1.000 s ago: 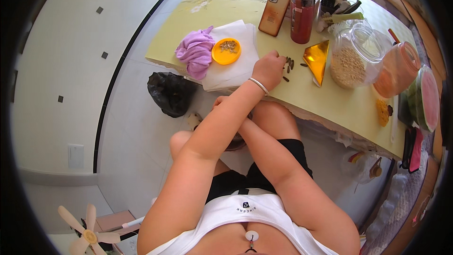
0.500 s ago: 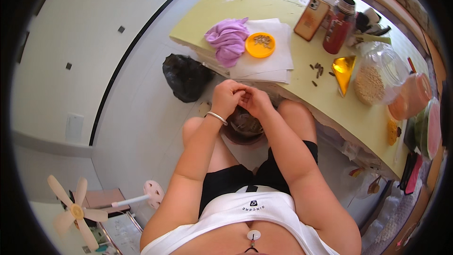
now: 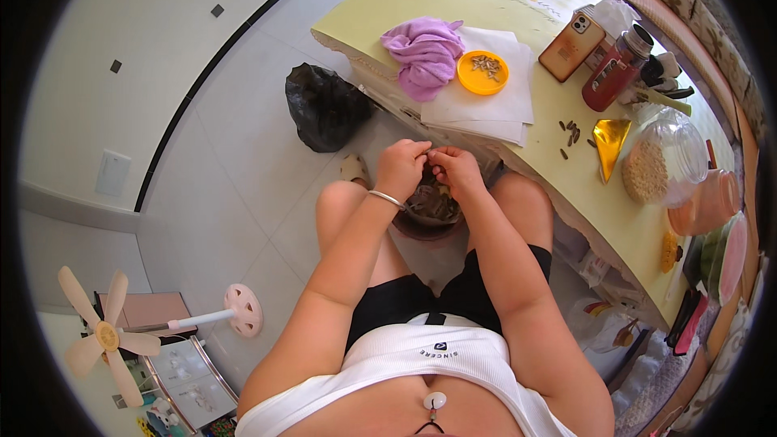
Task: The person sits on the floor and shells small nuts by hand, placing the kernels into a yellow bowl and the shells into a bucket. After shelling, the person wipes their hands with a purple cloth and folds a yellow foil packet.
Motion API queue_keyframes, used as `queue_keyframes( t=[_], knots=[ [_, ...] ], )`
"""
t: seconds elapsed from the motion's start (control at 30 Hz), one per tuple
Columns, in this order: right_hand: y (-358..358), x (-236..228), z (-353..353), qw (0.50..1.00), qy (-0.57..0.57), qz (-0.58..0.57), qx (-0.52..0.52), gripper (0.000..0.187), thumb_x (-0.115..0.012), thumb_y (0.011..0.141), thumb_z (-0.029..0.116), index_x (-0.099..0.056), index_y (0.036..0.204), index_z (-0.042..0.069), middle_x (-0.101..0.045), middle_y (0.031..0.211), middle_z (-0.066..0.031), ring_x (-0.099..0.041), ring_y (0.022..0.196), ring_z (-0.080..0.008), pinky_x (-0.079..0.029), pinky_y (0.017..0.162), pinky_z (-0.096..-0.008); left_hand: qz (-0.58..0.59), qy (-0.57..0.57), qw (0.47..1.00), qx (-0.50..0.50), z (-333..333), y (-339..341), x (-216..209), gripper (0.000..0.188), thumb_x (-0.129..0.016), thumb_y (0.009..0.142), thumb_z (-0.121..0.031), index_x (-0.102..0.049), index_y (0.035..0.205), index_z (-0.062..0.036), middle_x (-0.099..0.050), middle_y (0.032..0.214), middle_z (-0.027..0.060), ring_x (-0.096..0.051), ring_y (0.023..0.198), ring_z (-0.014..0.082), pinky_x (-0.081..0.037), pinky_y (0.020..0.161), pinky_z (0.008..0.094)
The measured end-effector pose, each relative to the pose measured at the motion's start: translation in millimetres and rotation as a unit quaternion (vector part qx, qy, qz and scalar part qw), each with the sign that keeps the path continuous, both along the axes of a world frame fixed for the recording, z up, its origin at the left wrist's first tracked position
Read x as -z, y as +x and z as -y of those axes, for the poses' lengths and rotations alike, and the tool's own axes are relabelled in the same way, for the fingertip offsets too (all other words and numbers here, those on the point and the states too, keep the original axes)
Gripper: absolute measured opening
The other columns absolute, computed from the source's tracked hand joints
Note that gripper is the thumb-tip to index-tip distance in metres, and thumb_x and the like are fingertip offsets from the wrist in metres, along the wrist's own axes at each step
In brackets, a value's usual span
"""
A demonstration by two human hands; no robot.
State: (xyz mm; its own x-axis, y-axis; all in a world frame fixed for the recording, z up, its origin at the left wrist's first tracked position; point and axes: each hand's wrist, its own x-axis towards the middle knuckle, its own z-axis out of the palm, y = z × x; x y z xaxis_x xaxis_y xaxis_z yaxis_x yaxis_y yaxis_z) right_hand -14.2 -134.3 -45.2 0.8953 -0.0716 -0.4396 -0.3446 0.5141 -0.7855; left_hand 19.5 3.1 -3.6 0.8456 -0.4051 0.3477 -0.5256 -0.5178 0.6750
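Observation:
Over a round bin (image 3: pixel 425 231) between my knees, my left hand (image 3: pixel 401 171) and my right hand (image 3: pixel 458 171) meet fingertip to fingertip. Both are closed in a pinch; whatever they hold is too small to make out. Scraps that look like shells lie inside the bin. Above my hands on the table, a yellow lid (image 3: pixel 472 84) holds a small pile of pale kernels (image 3: pixel 487 65) and rests on white paper sheets (image 3: pixel 518 105). Several dark seeds in their shells (image 3: pixel 572 134) lie loose to the right, beside a folded gold packet (image 3: pixel 611 146).
A purple cloth (image 3: pixel 425 57) lies left of the lid. Along the table's right stand a phone (image 3: pixel 571 47), a red bottle (image 3: pixel 613 77), a clear jar of pale grains (image 3: pixel 647 170) and an orange container (image 3: pixel 704 204). A black bag (image 3: pixel 324 109) sits on the floor; a fan (image 3: pixel 107 336) stands lower left.
My hands have drawn slightly apart, and the fingertips that overlapped now pinch facing each other. The view has shifted, so the table's things appear further right.

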Motion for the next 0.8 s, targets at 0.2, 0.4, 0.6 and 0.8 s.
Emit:
queue_keyframes(
  t=[0.2,0.4,0.6,0.8],
  knots=[
    [-1.4,-0.3,-2.0,0.998,-0.051,0.011,0.021,0.007,-0.067,0.079,0.008,-0.066,0.078,0.001,-0.061,0.067,-0.0009,-0.048,0.053,-0.0053,-0.036,0.047,-0.0187,0.060,0.067,0.996,-0.005,3.6,-6.9,1.5,0.017,-0.064,0.071,-0.002,-0.070,0.087,-0.0054,-0.065,0.078,0.0138,-0.062,0.074,0.0321,-0.051,0.066,0.0391],
    [-6.0,-8.2,-12.6,0.981,-0.166,0.086,0.052,0.007,-0.066,0.078,0.005,-0.064,0.076,-0.002,-0.062,0.068,-0.0018,-0.051,0.058,-0.0063,-0.040,0.051,-0.0216,0.090,0.114,0.989,0.005,0.6,-6.7,6.1,0.010,-0.062,0.073,-0.005,-0.068,0.082,-0.0067,-0.063,0.075,0.0140,-0.061,0.071,0.0333,-0.050,0.063,0.0417],
    [-2.1,2.5,-8.0,0.965,-0.229,0.122,0.034,0.009,-0.066,0.076,0.005,-0.063,0.073,-0.003,-0.062,0.066,-0.0027,-0.053,0.059,-0.0072,-0.043,0.054,-0.0232,0.084,0.084,0.993,0.010,1.8,-10.7,7.2,0.009,-0.062,0.073,-0.004,-0.068,0.081,-0.0062,-0.063,0.073,0.0154,-0.061,0.070,0.0336,-0.049,0.063,0.0413],
    [-5.2,-11.3,-0.5,0.991,-0.108,0.073,-0.001,0.008,-0.066,0.076,0.005,-0.062,0.071,0.000,-0.058,0.063,-0.0019,-0.048,0.054,-0.0065,-0.037,0.048,-0.0218,-0.107,-0.065,0.992,0.012,1.4,-13.7,1.6,0.009,-0.066,0.076,0.003,-0.065,0.083,-0.0010,-0.067,0.074,0.0128,-0.066,0.059,0.0211,-0.053,0.054,0.0300]
  ],
)
